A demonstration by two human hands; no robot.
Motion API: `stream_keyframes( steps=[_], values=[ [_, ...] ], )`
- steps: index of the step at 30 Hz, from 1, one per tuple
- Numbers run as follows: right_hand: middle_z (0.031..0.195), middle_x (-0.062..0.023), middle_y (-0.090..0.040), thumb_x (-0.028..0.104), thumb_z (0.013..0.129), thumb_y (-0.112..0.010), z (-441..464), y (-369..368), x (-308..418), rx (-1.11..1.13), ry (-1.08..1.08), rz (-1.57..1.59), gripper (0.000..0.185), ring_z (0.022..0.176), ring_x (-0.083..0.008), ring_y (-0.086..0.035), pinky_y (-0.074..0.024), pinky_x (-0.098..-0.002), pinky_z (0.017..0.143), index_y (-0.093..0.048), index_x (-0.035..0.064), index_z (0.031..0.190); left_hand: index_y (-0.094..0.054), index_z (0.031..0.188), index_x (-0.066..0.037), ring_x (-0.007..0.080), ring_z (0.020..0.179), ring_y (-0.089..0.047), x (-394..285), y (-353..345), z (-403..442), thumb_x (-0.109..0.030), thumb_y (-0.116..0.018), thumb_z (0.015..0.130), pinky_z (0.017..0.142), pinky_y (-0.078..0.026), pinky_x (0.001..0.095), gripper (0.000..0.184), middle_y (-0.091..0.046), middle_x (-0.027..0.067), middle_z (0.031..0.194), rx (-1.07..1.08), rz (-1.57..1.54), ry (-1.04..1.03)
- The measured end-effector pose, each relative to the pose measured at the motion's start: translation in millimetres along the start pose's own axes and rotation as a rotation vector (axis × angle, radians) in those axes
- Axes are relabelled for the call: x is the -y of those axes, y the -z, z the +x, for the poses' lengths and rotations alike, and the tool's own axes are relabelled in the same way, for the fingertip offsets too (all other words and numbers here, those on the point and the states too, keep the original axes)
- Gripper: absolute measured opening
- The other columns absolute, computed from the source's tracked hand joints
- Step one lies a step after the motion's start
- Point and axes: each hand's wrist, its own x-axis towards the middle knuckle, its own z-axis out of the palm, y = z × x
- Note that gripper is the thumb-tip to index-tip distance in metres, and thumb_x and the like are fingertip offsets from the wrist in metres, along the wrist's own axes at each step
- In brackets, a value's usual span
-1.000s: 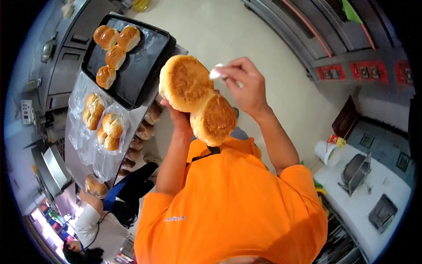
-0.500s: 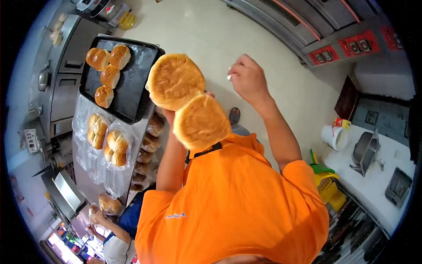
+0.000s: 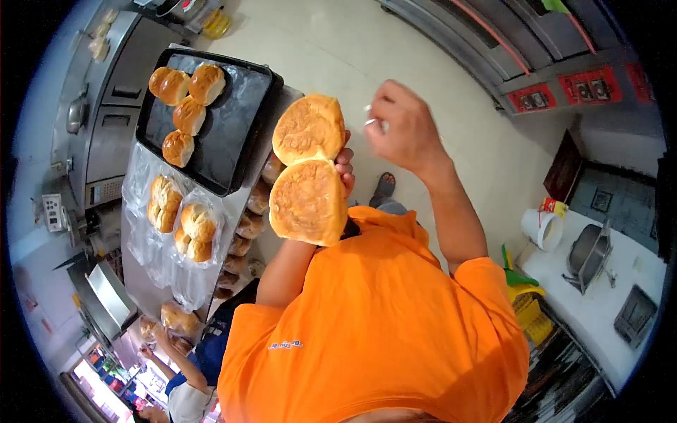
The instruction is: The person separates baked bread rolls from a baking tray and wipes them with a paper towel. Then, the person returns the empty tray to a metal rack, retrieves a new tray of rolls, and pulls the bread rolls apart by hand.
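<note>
My left hand (image 3: 345,163) grips a pair of joined bread buns (image 3: 310,201) from behind, their flat browned faces turned up towards me; only some fingertips show at the right edge. To the right, clear of the bread, my right hand (image 3: 405,127) is raised with its fingers curled in a pinch. Something small and white (image 3: 369,122) shows at its fingertips, too small to name. Left of the held bread, a black baking tray (image 3: 243,151) carries several glossy brown buns (image 3: 189,115) at its far left side.
Bagged buns (image 3: 196,227) lie on clear plastic bags along the metal table (image 3: 134,264), with more bagged bread (image 3: 250,225) below its edge. A co-worker's arm (image 3: 185,363) reaches to bread at the lower left. Ovens (image 3: 486,42) stand upper right; a white bucket (image 3: 541,229) is at right.
The joined buns in my left hand have shifted right and turned more upright, showing more fingers. My right hand has come slightly nearer. The tray and table have slid right in view.
</note>
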Motion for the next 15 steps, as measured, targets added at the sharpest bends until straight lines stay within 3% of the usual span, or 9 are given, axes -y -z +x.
stream_keyframes(
  steps=[1,2,4,7,10,11,15],
  values=[
    [0.094,-0.0079,-0.067,-0.004,0.080,-0.067,1,0,-4,-0.055,-0.069,0.091,0.008,0.079,-0.0179,-0.066,-0.0539,-0.0296,0.070,-0.071,-0.0007,0.086,-0.034,0.155,0.002,0.0262,0.103,-0.060,-1,1,-1,-0.037,-0.059,0.105,0.103,-0.050,0.0405,0.069,-0.049,0.0144,0.112,-0.013,-0.030,-0.004],
    [0.094,-0.0079,-0.067,-0.004,0.080,-0.067,-1,-1,-3,-0.054,-0.076,0.093,0.008,0.079,-0.0179,-0.066,-0.0539,-0.0296,0.070,-0.071,-0.0007,0.086,-0.034,0.155,0.002,0.0262,0.103,-0.060,-2,2,-3,-0.037,-0.059,0.105,0.103,-0.050,0.0405,0.069,-0.049,0.0144,0.112,-0.020,-0.032,-0.003],
    [0.095,-0.0095,-0.067,-0.007,0.076,-0.065,5,3,11,-0.262,-0.138,0.522,0.007,0.071,-0.0209,-0.064,-0.0532,-0.0299,0.067,-0.067,-0.0018,0.080,-0.034,0.156,0.000,0.0253,0.101,-0.060,-7,7,-2,-0.039,-0.056,0.106,0.101,-0.049,0.0383,0.067,-0.049,0.0135,0.110,-0.014,-0.022,0.006],
    [0.084,-0.0119,-0.063,-0.004,0.077,-0.058,3,-12,27,-0.108,-0.018,0.706,0.004,0.064,-0.0241,-0.059,-0.0497,-0.0327,0.062,-0.062,-0.0032,0.077,-0.033,0.157,-0.001,0.0242,0.100,-0.060,-9,18,-5,-0.038,-0.054,0.107,0.101,-0.049,0.0376,0.065,-0.049,0.0128,0.110,-0.047,-0.022,-0.050],
    [0.073,-0.0127,-0.057,0.001,0.080,-0.051,-11,-10,-11,0.052,-0.060,0.470,0.011,0.061,-0.0234,-0.056,-0.0457,-0.0355,0.059,-0.060,-0.0045,0.077,-0.034,0.157,-0.002,0.0233,0.100,-0.060,-20,6,7,-0.037,-0.054,0.107,0.099,-0.048,0.0369,0.064,-0.049,0.0123,0.109,0.042,-0.021,0.055],
    [0.067,-0.0135,-0.053,0.004,0.080,-0.044,-12,-8,-13,0.010,-0.147,0.482,0.016,0.058,-0.0268,-0.053,-0.0428,-0.0391,0.057,-0.056,-0.0042,0.075,-0.034,0.157,-0.001,0.0231,0.100,-0.060,-24,8,7,-0.037,-0.053,0.108,0.099,-0.049,0.0370,0.064,-0.049,0.0125,0.109,0.052,-0.038,0.047],
    [0.068,-0.0117,-0.055,0.005,0.084,-0.056,-5,3,0,-0.004,-0.134,0.526,0.012,0.056,-0.0275,-0.053,-0.0437,-0.0380,0.055,-0.059,-0.0014,0.074,-0.033,0.157,0.000,0.0234,0.100,-0.059,-24,2,9,-0.036,-0.052,0.108,0.099,-0.049,0.0377,0.064,-0.049,0.0124,0.109,0.035,-0.062,0.053]
  ],
)
